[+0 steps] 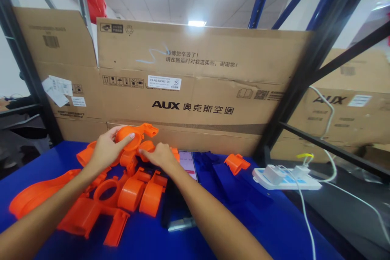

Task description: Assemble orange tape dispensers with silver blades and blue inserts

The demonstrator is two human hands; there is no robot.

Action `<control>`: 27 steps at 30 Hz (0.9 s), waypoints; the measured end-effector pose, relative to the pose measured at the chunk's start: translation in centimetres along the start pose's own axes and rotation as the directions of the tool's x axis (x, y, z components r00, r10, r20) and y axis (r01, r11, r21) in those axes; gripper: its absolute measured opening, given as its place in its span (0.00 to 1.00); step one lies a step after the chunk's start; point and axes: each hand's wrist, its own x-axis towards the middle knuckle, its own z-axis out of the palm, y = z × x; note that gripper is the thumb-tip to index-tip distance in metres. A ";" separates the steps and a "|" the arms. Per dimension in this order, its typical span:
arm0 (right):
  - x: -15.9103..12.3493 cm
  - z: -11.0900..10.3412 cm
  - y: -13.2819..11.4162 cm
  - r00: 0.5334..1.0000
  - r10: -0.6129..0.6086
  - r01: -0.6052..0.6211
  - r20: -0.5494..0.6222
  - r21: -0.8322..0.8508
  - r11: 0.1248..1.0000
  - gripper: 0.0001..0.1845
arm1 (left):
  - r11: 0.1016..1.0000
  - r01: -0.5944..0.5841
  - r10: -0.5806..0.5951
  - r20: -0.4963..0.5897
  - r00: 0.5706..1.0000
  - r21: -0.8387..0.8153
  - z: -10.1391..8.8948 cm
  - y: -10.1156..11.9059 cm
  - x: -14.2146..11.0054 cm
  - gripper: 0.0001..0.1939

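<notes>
My left hand (105,149) is closed on a round orange plastic part (129,137) with an arm sticking out to the right, its thumb lying across the face. Just to the right, my right hand (162,155) pinches a smaller rounded orange plastic part (147,147) between thumb and fingers; its far side is hidden. Below both hands lie several more orange plastic parts: a ring-shaped piece (106,190), a cylindrical piece (151,199) and a tube with a side arm (81,216). A long curved orange piece (39,195) lies at the left, partly behind my left forearm.
A phone (187,163) stands behind my right wrist on the blue table (213,235). One orange piece (237,164) lies apart near dark blue cloth or sheeting (231,183). A white power strip (286,178) with cables sits at the right edge. Cardboard (195,130) walls the back between dark metal posts.
</notes>
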 end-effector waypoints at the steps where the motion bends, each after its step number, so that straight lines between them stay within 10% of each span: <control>1: -0.2 0.2 -0.1 1.000 -0.013 0.013 -0.001 -0.019 1.000 0.42 | 1.000 -0.008 0.008 0.031 0.999 0.006 0.0 0.1 -0.1 0.28; 18: -1.0 -1.5 1.8 0.931 -0.364 0.360 0.009 0.135 0.923 0.09 | 0.997 -0.063 0.054 0.194 0.980 0.040 2.5 -0.2 -0.7 0.28; 27: -1.2 -4.4 7.0 0.978 -0.157 0.209 -0.139 0.575 0.791 0.12 | 0.992 0.008 0.017 0.197 0.980 -0.124 5.2 2.6 -4.0 0.29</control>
